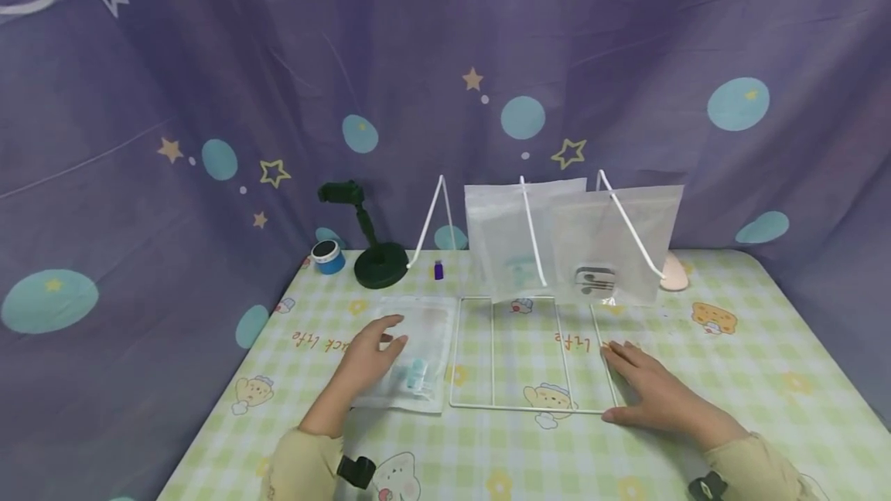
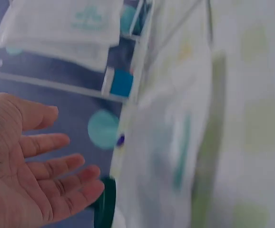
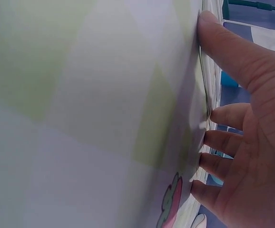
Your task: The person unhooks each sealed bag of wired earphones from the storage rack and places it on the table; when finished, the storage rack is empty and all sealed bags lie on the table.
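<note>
My left hand [image 1: 372, 358], its fingers spread and loosely bent, is over the left side of a flat translucent zip bag [image 1: 428, 331] with a teal marking. Nothing is held in that palm [image 2: 14, 175] in the left wrist view. My right hand [image 1: 654, 393] lies at the right edge of a white wire rack [image 1: 529, 408], thumb near its front corner. In the right wrist view, the right fingertips [image 3: 198, 185] meet the tablecloth. Between the rack's slanted white prongs stand two whitish zip bags, a left one [image 1: 501, 238] and a right one [image 1: 619, 230].
A dark green stand [image 1: 381, 265] and a blue jar [image 1: 327, 257] are at the back left. Close to them is a small purple bottle [image 1: 438, 270]. Behind the right bag sits a pale pink object [image 1: 674, 273], partly hidden. A patterned curtain [image 1: 418, 83] hangs behind the table.
</note>
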`<action>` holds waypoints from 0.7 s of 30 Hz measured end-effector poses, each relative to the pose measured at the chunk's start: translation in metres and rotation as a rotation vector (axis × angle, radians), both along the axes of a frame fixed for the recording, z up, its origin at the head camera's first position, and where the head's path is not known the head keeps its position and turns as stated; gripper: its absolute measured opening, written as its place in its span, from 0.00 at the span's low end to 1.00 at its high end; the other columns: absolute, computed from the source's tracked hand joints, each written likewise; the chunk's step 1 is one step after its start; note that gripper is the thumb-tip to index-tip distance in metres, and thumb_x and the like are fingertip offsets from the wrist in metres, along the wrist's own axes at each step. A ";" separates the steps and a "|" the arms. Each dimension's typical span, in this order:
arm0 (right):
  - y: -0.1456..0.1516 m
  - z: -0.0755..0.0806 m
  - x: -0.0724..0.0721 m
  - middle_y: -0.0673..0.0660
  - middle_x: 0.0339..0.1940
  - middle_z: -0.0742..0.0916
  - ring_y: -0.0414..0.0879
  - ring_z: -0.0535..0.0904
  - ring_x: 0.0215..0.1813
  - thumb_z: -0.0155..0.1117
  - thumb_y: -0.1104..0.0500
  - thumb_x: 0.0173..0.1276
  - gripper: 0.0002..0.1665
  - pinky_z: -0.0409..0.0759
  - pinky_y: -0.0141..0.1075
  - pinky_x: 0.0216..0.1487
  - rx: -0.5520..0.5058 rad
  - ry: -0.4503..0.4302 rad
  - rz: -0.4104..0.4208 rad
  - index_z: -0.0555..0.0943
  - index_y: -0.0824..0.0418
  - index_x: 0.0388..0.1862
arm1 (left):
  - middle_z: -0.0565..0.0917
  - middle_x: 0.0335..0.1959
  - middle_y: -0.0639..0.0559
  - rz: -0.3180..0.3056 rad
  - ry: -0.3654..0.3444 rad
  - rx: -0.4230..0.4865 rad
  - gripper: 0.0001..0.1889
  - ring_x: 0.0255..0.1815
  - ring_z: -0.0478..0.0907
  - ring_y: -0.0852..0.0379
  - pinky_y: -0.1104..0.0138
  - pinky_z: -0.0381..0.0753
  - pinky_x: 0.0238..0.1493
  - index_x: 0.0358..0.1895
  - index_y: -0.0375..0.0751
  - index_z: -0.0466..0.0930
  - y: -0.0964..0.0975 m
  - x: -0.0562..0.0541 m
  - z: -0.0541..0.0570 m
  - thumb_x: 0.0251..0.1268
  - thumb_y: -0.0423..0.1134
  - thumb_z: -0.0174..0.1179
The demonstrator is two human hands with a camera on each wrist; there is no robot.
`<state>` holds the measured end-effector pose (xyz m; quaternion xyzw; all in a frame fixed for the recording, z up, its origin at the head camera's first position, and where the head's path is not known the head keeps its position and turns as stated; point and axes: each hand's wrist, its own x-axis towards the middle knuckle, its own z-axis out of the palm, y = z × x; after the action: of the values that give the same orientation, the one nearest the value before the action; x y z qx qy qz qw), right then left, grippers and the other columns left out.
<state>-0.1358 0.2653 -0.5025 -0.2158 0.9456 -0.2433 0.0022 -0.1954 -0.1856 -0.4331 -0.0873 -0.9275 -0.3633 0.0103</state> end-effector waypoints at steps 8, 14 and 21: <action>0.001 0.000 0.000 0.72 0.70 0.68 0.76 0.57 0.70 0.72 0.31 0.49 0.62 0.61 0.67 0.62 -0.009 -0.004 0.003 0.66 0.70 0.71 | 0.77 0.61 0.42 -0.212 0.049 0.194 0.21 0.54 0.79 0.44 0.49 0.77 0.53 0.65 0.38 0.72 0.054 -0.012 0.010 0.72 0.36 0.58; 0.001 0.001 0.000 0.72 0.71 0.67 0.75 0.57 0.70 0.73 0.31 0.49 0.62 0.61 0.66 0.62 -0.011 -0.016 0.000 0.65 0.70 0.71 | 0.74 0.63 0.37 -0.292 0.038 0.330 0.25 0.58 0.76 0.41 0.46 0.75 0.55 0.69 0.35 0.66 0.091 -0.026 0.010 0.72 0.35 0.56; 0.001 -0.001 0.000 0.72 0.71 0.67 0.75 0.57 0.70 0.72 0.31 0.50 0.62 0.62 0.66 0.62 -0.010 -0.019 -0.002 0.65 0.69 0.72 | 0.72 0.64 0.35 -0.200 -0.025 0.421 0.28 0.62 0.72 0.36 0.50 0.75 0.57 0.70 0.32 0.62 0.128 -0.037 0.012 0.70 0.36 0.58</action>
<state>-0.1357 0.2665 -0.5039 -0.2127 0.9444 -0.2504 0.0101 -0.2324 -0.0578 -0.4207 -0.1702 -0.8180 -0.5491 -0.0195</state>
